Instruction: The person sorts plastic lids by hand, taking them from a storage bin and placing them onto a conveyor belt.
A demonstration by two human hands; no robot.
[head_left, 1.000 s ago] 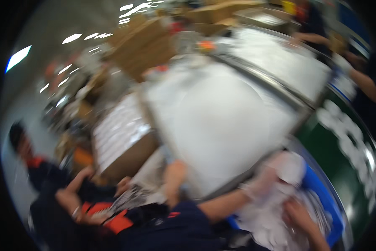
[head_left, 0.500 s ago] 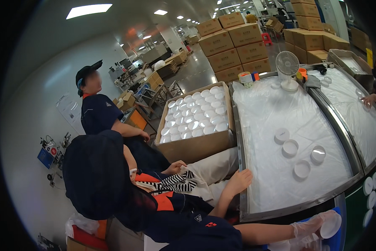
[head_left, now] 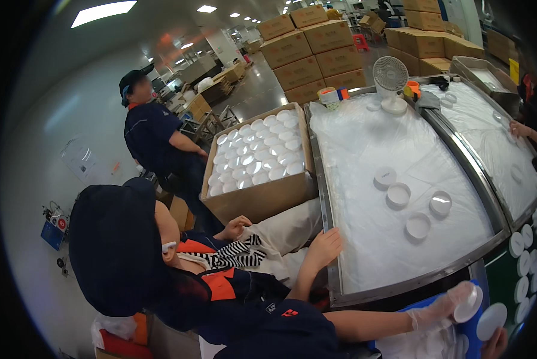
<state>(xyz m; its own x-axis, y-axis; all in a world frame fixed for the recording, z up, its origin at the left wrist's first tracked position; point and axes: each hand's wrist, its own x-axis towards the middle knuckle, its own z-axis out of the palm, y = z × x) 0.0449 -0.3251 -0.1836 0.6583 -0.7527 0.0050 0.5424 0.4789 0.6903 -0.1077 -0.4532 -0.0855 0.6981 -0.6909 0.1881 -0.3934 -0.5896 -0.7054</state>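
My left hand (head_left: pixel 445 305), in a thin see-through glove, reaches in from the lower left and grips a white round lid (head_left: pixel 469 306). Only part of my right hand (head_left: pixel 494 346) shows at the lower right; it is bare, and its fingers pinch the edge of a flat white disc (head_left: pixel 491 321). The disc stands tilted close beside the lid, seemingly apart from it. Beneath my left forearm is a blue bin (head_left: pixel 423 304) with white pieces and clear plastic in it.
White lids stand on a green surface (head_left: pixel 499 281) at right. Several round pieces and a fan (head_left: pixel 391 78) rest on the plastic-covered table (head_left: pixel 364 257). A seated co-worker (head_left: pixel 119 251) has one hand on its metal edge. Beyond are a filled carton (head_left: pixel 262 203) and a standing person (head_left: pixel 152 131).
My right hand has come into view at the lower right with the white disc. My left hand still grips the lid. The whole scene has shifted left in the view.
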